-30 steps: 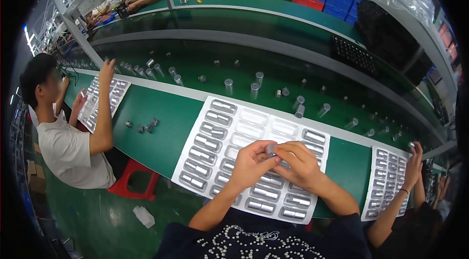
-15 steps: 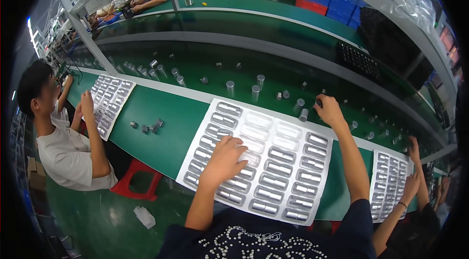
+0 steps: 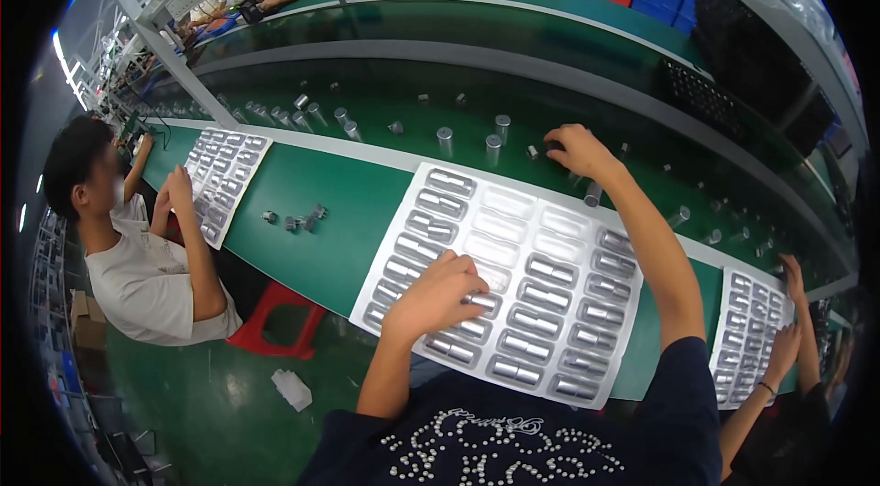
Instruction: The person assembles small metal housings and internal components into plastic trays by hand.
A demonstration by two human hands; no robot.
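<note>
A white blister tray [image 3: 371,307] lies on the green bench in front of me, many of its hollows filled with silver metal cylinders [image 3: 538,321]. Several hollows [image 3: 495,249] in its two middle columns hold nothing. My left hand [image 3: 438,293] rests on the tray's left middle part, fingers bent and apart, beside a cylinder at its fingertips. Stretched over the dark green belt, my right hand [image 3: 585,154] has its fingers closed around a small dark spot; what they hold is mostly hidden. Just left of those fingertips is a small metal part [image 3: 532,152].
Upright metal cylinders [image 3: 445,139] and small parts stand scattered along the belt. Loose metal pieces [image 3: 305,220] lie on the bench to the left. Co-workers with similar trays [image 3: 229,176] sit on both sides. A red stool [image 3: 275,321] is at the lower left.
My right hand has moved left along the belt to the small metal parts there. My left hand stays on the tray, its fingers slightly more bent. The whole view has shifted a little.
</note>
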